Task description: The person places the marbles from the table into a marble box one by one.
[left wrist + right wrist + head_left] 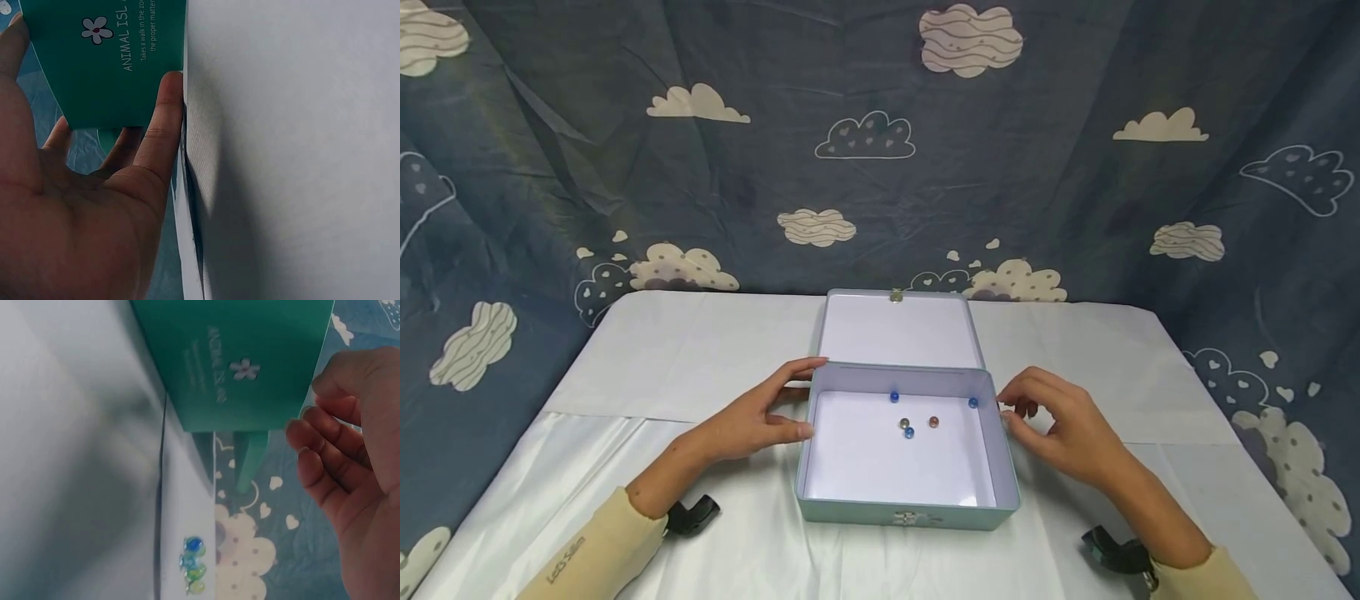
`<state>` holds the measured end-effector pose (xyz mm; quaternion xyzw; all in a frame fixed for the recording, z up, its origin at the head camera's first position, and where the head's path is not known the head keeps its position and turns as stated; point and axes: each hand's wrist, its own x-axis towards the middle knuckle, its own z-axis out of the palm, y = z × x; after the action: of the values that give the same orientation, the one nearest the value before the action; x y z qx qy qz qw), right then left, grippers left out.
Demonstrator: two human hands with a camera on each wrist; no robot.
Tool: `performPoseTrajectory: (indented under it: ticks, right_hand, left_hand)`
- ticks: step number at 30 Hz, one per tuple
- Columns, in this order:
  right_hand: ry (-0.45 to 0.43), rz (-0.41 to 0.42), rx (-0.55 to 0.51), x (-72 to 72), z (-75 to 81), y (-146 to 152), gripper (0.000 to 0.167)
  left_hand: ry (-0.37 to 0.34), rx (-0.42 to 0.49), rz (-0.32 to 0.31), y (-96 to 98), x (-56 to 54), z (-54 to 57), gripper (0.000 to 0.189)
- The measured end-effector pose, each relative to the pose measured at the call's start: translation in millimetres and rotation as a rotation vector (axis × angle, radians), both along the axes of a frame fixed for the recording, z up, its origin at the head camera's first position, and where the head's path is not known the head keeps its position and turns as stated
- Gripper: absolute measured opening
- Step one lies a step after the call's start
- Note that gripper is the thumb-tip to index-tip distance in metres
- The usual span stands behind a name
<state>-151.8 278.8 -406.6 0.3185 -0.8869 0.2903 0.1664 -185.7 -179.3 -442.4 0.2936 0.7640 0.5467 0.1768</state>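
The box (pixel 880 471) is open from above — its walls (pixel 847 512) block any sideways way in.

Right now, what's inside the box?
Five marbles, three of them blue, lie in the box. Its front wall covers the near edge of the floor, so anything there can't be seen.

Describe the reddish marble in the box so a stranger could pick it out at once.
On the white cloth sits a green box with its lid open behind it. Inside, near the middle of its floor, the reddish marble lies just right of a light blue marble and a dull yellowish one. Its reddish colour sets it apart: no other marble in the box shares it.
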Motion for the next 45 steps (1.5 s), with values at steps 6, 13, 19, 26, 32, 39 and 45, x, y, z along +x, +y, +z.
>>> performPoseTrajectory:
  ticks: [6,13,19,26,32,39,45]
  right_hand:
    - [0.054,-0.019,0.015,-8.4,-5.6,9,0.034]
    - [0.092,-0.058,0.047,-13.6,-10.6,20,0.038]
    - [0.097,-0.12,0.1,-18.9,-20.2,32,0.031]
    - [0.067,-0.181,0.166,-22.7,-31.4,43,0.03]
    - [-0.036,-0.259,0.208,-23.7,-35.2,48,0.027]
    - [-0.106,-0.303,0.253,-23.7,-36.7,50,0.022]
    - [-0.174,-0.325,0.276,-23.7,-34.9,49,0.019]
  left_hand:
    - [0.001,0.005,0.002,0.1,0.7,0.6,0.087]
    - [-0.005,0.006,0.004,1.0,2.0,2.2,0.088]
    - [-0.007,0.011,0.0,1.9,1.1,2.3,0.088]
    - [-0.006,0.011,-0.001,1.4,1.2,1.1,0.087]
    - [-0.001,0.01,-0.003,0.9,1.4,1.2,0.086]
    - [-0.005,0.014,0.001,1.6,1.6,1.2,0.087]
    - [-0.001,0.006,0.002,1.3,1.3,0.6,0.086]
